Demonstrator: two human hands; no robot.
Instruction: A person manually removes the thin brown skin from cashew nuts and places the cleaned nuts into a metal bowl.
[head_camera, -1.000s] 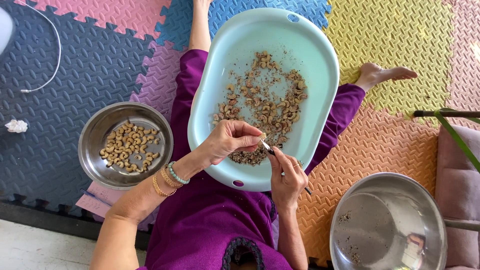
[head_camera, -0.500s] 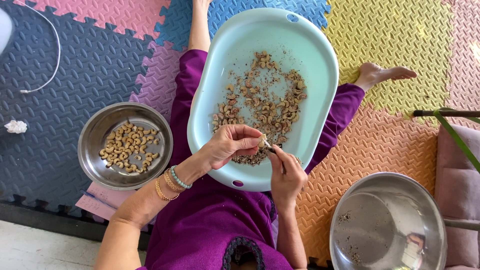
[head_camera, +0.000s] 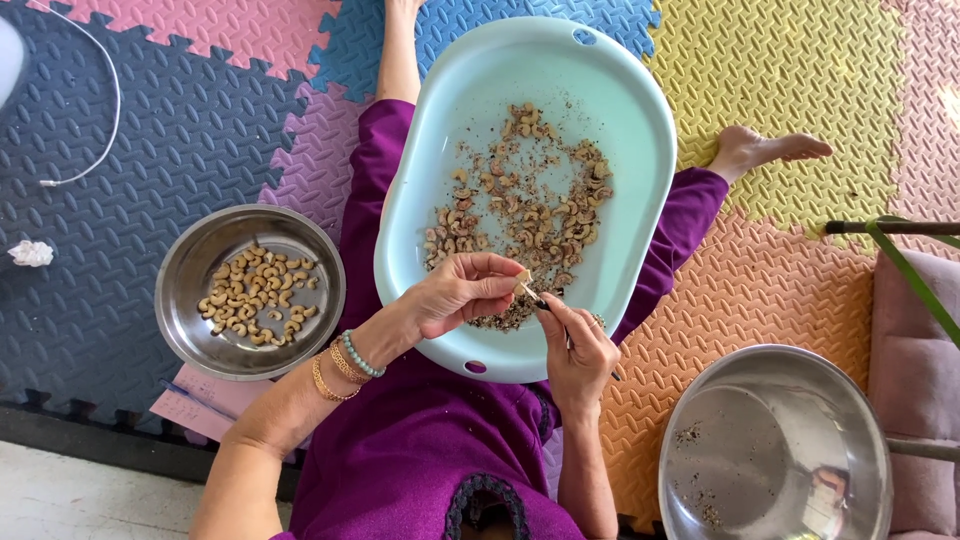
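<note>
My left hand (head_camera: 455, 292) pinches a pale cashew nut (head_camera: 522, 277) between thumb and fingertips, over the near end of a light blue oval tray (head_camera: 440, 150) on my lap. My right hand (head_camera: 578, 350) grips a small dark-handled knife (head_camera: 545, 303) whose tip touches the nut. Several unpeeled cashews and brown skin scraps (head_camera: 530, 215) lie spread over the tray's middle. Beaded and gold bracelets circle my left wrist.
A steel bowl (head_camera: 190, 300) holding peeled cashews sits on the mat at my left. A larger steel bowl (head_camera: 850, 440) with a few crumbs is at the lower right. Coloured foam mats cover the floor; a white cable (head_camera: 105, 100) and crumpled tissue (head_camera: 30, 252) lie far left.
Both hands stay nearly in place over the tray's near end; the knife tip shifts slightly against the nut and my left fingers turn the nut a little.
</note>
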